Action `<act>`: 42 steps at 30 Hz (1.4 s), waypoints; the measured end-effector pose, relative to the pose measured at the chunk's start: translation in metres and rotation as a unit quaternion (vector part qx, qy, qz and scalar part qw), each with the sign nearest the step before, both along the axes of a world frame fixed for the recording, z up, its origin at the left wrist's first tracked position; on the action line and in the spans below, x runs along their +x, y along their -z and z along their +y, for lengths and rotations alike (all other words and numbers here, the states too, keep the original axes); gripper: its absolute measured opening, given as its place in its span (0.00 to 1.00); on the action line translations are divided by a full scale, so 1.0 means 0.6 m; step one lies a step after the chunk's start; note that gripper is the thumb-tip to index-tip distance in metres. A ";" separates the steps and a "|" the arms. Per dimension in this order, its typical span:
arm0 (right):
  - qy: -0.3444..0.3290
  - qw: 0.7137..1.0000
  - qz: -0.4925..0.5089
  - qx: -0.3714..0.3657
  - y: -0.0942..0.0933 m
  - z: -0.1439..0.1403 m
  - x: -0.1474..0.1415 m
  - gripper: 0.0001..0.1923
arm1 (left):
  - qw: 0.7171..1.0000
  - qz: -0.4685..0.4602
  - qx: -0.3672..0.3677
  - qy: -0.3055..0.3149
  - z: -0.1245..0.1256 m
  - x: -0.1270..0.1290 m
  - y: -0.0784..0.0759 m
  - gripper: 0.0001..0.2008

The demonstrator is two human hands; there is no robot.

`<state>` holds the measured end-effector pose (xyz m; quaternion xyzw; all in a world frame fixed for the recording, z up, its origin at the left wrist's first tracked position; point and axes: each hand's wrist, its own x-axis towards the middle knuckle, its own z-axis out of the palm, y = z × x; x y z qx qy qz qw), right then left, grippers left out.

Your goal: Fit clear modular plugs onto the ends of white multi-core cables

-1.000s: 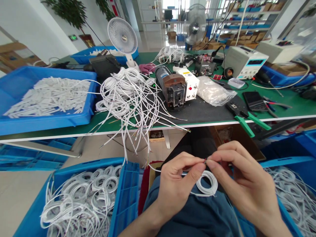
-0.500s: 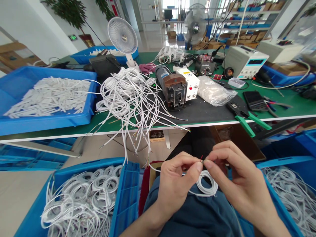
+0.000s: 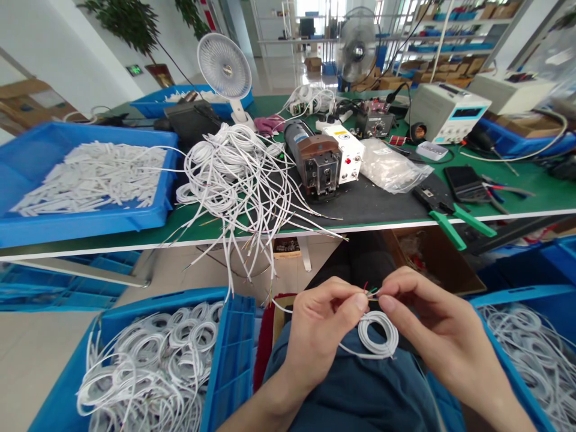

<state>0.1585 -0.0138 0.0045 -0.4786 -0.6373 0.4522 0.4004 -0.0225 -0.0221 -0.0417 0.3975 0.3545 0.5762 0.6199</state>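
Over my lap, my left hand (image 3: 321, 327) pinches the end of a white cable between thumb and forefinger. Thin coloured wires (image 3: 371, 293), red and green among them, stick out from that pinch. My right hand (image 3: 427, 321) is closed on the tips of these wires, thumb against forefinger, a small gap from the left fingertips. Below the fingers hangs the cable's round white coil (image 3: 378, 335), close above the blue cloth on my lap. A heap of white cables (image 3: 238, 174) with stripped ends spills over the bench edge ahead.
Blue crates of coiled cables stand left (image 3: 238, 360) and right (image 3: 504, 295). On the green bench (image 3: 540, 207) are a blue tray (image 3: 144, 222) of short white pieces, a brown-and-black machine (image 3: 317, 159), a plastic bag (image 3: 391, 168), green-handled pliers (image 3: 450, 231) and a white fan (image 3: 224, 66).
My right fingertips have moved slightly right, away from the left ones. More of the red and green wires now shows between the hands. The left hand stays nearly in place.
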 end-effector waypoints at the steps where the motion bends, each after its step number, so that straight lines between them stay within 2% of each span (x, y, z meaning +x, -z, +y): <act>1: 0.000 1.000 0.001 -0.003 -0.001 0.000 0.000 0.07 | 1.000 0.000 0.001 0.001 0.000 0.000 0.000 0.06; 6: 0.004 0.999 0.016 -0.030 -0.005 0.001 0.002 0.09 | 1.000 0.001 -0.004 0.004 0.001 -0.001 -0.001 0.06; 9: -0.021 0.992 0.064 -0.108 0.003 0.008 0.009 0.10 | 1.000 -0.012 -0.014 0.022 0.002 -0.003 -0.003 0.06; 12: -0.056 0.972 0.134 -0.186 0.017 0.017 0.017 0.10 | 0.999 -0.023 -0.019 0.044 0.003 -0.007 -0.003 0.06; 16: -0.082 0.955 0.177 -0.226 0.024 0.025 0.021 0.11 | 0.998 -0.019 -0.019 0.060 0.004 -0.012 -0.002 0.07; 22: -0.095 0.963 0.141 -0.209 0.012 0.026 0.029 0.12 | 0.997 -0.008 -0.018 0.068 0.005 -0.016 -0.002 0.07; 29: -0.086 0.983 0.082 -0.142 0.001 0.023 0.037 0.09 | 0.998 0.007 -0.028 0.064 0.007 -0.013 -0.008 0.09; 42: -0.097 0.972 0.114 -0.180 0.006 0.032 0.030 0.12 | 0.997 0.017 -0.021 0.077 0.009 -0.013 -0.009 0.08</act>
